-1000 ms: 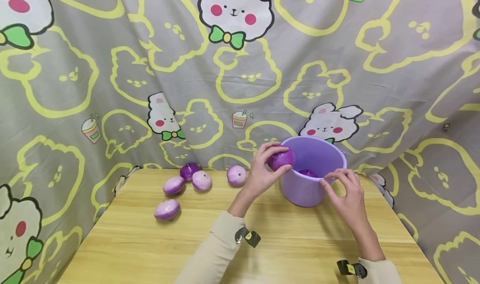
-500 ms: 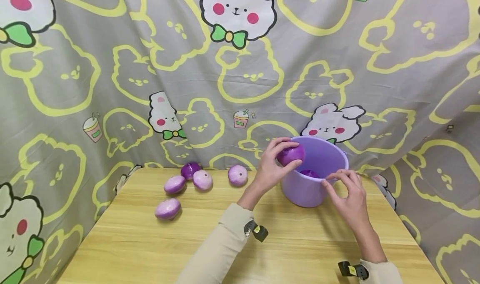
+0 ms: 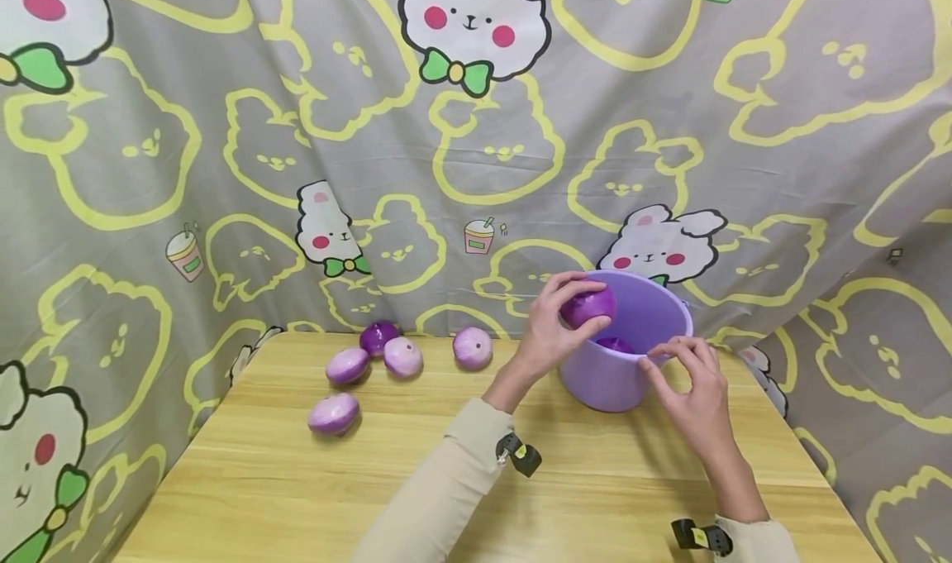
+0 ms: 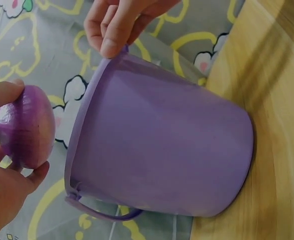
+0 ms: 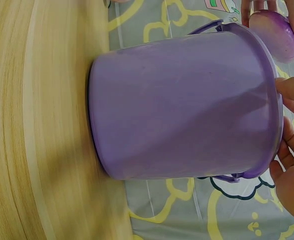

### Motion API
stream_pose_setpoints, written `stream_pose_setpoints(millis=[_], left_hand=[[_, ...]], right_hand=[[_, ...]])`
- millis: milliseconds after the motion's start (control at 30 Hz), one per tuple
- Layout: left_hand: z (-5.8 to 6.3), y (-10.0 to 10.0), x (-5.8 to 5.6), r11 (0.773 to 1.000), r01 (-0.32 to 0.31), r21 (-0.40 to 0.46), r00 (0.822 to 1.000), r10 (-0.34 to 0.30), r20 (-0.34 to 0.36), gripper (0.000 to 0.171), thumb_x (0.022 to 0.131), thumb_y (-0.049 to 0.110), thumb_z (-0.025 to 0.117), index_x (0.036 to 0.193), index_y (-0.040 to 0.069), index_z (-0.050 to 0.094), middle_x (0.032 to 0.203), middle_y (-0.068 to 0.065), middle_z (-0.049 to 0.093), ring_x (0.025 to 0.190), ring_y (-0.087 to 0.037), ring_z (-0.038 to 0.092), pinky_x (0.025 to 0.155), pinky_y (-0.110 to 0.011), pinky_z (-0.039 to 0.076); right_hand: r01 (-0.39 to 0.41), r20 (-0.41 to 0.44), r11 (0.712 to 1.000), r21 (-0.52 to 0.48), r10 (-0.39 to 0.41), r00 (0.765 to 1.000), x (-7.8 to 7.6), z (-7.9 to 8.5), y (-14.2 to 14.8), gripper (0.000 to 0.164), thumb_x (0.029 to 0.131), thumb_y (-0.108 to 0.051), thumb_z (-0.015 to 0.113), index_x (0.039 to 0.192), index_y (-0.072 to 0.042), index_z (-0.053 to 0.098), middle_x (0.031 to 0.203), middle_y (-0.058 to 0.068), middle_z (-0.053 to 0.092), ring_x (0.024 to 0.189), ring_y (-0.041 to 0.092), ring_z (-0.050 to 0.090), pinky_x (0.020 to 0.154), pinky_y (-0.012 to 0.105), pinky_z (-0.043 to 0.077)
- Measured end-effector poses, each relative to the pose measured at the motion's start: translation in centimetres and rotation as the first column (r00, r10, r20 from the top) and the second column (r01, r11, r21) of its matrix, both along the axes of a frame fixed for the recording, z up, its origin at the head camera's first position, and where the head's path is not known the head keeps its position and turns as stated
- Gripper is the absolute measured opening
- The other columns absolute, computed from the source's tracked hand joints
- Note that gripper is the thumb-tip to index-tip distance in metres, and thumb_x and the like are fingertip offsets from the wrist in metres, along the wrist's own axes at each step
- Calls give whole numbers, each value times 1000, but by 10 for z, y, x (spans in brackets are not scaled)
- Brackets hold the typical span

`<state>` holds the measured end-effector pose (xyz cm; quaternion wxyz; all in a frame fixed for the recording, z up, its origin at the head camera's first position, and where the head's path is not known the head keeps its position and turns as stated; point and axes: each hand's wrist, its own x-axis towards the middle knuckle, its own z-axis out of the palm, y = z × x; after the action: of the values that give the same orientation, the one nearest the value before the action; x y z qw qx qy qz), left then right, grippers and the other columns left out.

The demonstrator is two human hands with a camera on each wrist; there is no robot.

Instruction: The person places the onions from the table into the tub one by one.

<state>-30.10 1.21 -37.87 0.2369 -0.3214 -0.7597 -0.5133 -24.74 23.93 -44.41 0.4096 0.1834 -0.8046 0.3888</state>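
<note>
My left hand (image 3: 546, 336) grips a shiny purple onion (image 3: 592, 305) at the near left rim of a lilac bucket (image 3: 604, 385). In the left wrist view this onion (image 4: 32, 127) sits between thumb and fingers, just above the bucket's mouth. The bucket (image 5: 182, 107) stands upright on the wooden table. Thumb and fingers of my right hand (image 3: 695, 385) pinch its rim on the near right side. Inside the bucket, part of another purple onion (image 3: 616, 345) shows; the rest is hidden behind the wall.
On the left of the table (image 3: 297, 497) lie several more onions, among them a dark purple one (image 3: 379, 337) and a pale one (image 3: 334, 414). A single pale onion (image 3: 473, 348) lies nearer the bucket. Behind the table hangs a patterned grey curtain (image 3: 372, 150).
My left hand has moved a little to the right with the onion, bringing it over the bucket's rim. The right hand keeps its hold on the bucket.
</note>
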Motion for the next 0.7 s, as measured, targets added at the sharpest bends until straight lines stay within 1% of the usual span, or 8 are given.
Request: stream_pose_setpoints(millis=[233,300,467,600,700], left_hand=[[-1,7,-1,1000,8,-18,1000,-8,12,44,85,20,86,127,17,71,142,-5,55,130,-13,51,100,-24,48],[-1,10,-2,1000,12,-18,1000,-13,-3,44,85,19,86,126,17,72,142,-4,55,130,-12,51,101,-23,48],[-2,17,-4,999,18,-37,998,-20,-55,42,84,18,86,124,15,72,141,-6,56,133,-14,50,102,-22,46],[-5,19,-6,998,14,-55,997,-18,-74,42,84,17,86,123,14,72,140,-9,57,135,-19,49,104,-24,45],[-7,21,-6,998,4,-66,997,-9,-79,42,84,18,86,123,15,72,139,-9,58,135,-20,48,106,-27,44]], right_hand=[[0,-9,1000,-2,0,1000,1,2,-2,24,75,6,86,93,-3,72,102,14,60,104,24,49,97,22,30],[-4,-19,1000,-2,4,1000,0,3,-1,25,74,6,86,93,-3,72,101,14,60,104,24,49,97,22,30],[-8,-30,1000,-7,8,1000,0,3,-1,27,73,7,87,92,-4,73,100,13,61,103,24,49,97,22,30],[-11,-34,1000,-9,11,999,0,2,-1,27,72,7,87,93,-5,73,100,13,61,103,24,49,97,22,30],[-11,-31,1000,-8,11,999,0,3,0,27,73,7,87,93,-5,73,100,13,61,103,24,49,97,22,30]])
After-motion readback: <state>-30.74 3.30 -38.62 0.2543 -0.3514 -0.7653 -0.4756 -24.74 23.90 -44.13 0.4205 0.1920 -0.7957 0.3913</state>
